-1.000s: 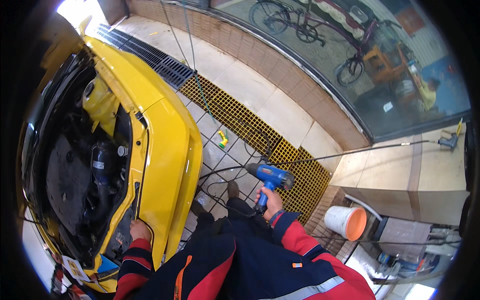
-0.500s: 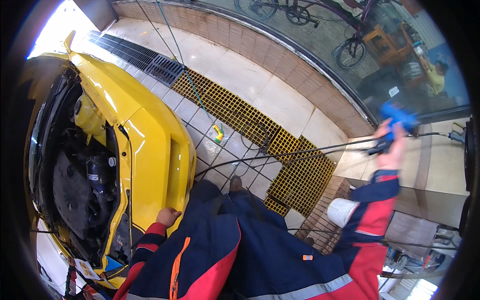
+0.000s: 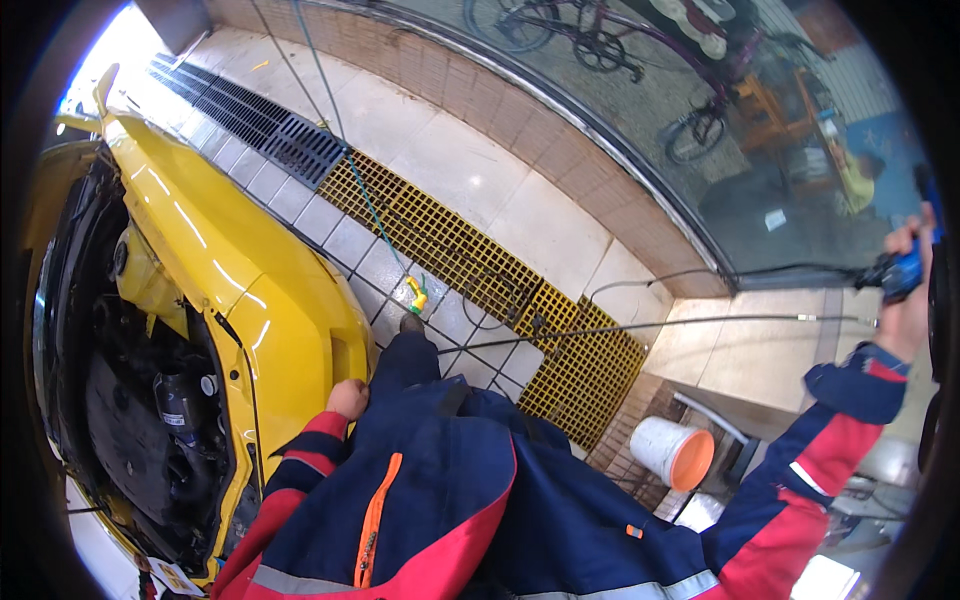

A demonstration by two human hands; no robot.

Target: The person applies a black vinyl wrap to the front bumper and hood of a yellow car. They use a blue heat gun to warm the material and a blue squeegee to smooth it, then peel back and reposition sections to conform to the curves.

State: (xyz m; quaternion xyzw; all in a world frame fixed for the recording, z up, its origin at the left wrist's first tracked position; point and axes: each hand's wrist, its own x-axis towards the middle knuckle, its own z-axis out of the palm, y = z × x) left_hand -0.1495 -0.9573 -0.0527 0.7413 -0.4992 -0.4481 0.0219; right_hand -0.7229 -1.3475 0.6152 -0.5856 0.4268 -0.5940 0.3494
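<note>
Right grip is wrapped around the blue heat gun, handle slanted up-right, power cord led leftward; well left, the left hand, finger state unclear, is held beside the yellow car bumper.

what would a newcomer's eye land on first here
Probably the bright yellow car filling the left side, its dark engine bay exposed. Next might come the blue tool in the person's right hand, at the far right edge. The yellow floor grating also stands out, running diagonally through the middle.
</note>
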